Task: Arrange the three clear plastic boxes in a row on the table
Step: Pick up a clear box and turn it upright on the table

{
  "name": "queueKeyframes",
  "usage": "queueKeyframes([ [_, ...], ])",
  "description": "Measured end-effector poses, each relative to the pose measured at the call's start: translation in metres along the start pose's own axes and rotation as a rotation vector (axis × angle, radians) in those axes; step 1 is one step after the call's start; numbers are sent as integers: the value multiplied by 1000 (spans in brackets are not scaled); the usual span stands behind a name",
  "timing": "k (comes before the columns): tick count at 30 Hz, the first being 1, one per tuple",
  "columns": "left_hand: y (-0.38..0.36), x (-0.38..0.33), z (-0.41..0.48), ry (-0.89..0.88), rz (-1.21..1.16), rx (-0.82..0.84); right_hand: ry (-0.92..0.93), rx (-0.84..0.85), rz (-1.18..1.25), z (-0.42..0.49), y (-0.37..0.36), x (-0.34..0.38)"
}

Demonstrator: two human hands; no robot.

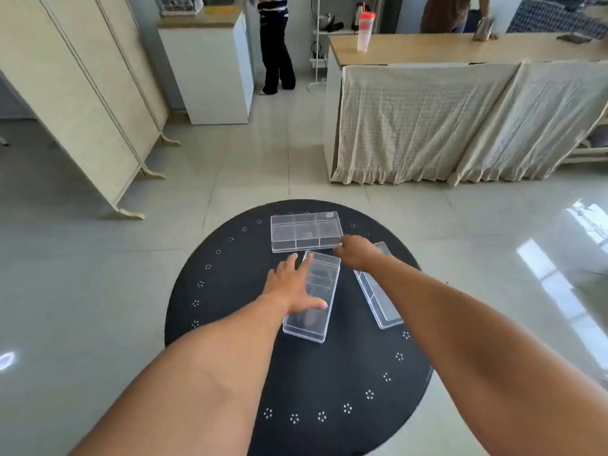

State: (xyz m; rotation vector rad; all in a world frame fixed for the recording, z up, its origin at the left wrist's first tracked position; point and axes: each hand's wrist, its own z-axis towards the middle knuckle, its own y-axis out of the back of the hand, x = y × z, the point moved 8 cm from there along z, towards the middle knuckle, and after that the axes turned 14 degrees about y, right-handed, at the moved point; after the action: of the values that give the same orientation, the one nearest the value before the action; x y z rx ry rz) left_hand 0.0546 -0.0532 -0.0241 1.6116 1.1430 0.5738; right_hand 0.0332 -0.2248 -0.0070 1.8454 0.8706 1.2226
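A pale glossy tiled floor point(98, 291) was seen all around. A cream folding screen on curved feet point(75, 103) was set at the left, and a white cabinet with a wooden top point(210, 70) was placed behind it, carrying a white wire basket point(179, 4). At the right, a long wooden counter point(460, 49) was draped in front with cream checked cloth point(427, 126). A clear tumbler with a red lid point(366, 31) was stood upright on it. A person in dark trousers point(278, 51) was seen beside the cabinet.

Clear glossy plastic boxes point(306, 231) on matt black table point(329, 373).
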Motion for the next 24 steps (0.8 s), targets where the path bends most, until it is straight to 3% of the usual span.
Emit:
queueKeyframes([
  [5,-80,18,-25,175,-154,68,-74,50,142,5,-50,-20],
  [12,-105,25,-42,334,-360,-130,-97,-4,262,24,-81,-30],
  [16,-103,33,-37,314,-404,-192,-99,-40,325,31,-85,-33],
  [21,-94,49,-30,263,-440,-155,-89,-119,407,31,-86,-33],
  [24,-80,67,-28,246,-579,-157,-59,-171,455,32,-79,-29],
])
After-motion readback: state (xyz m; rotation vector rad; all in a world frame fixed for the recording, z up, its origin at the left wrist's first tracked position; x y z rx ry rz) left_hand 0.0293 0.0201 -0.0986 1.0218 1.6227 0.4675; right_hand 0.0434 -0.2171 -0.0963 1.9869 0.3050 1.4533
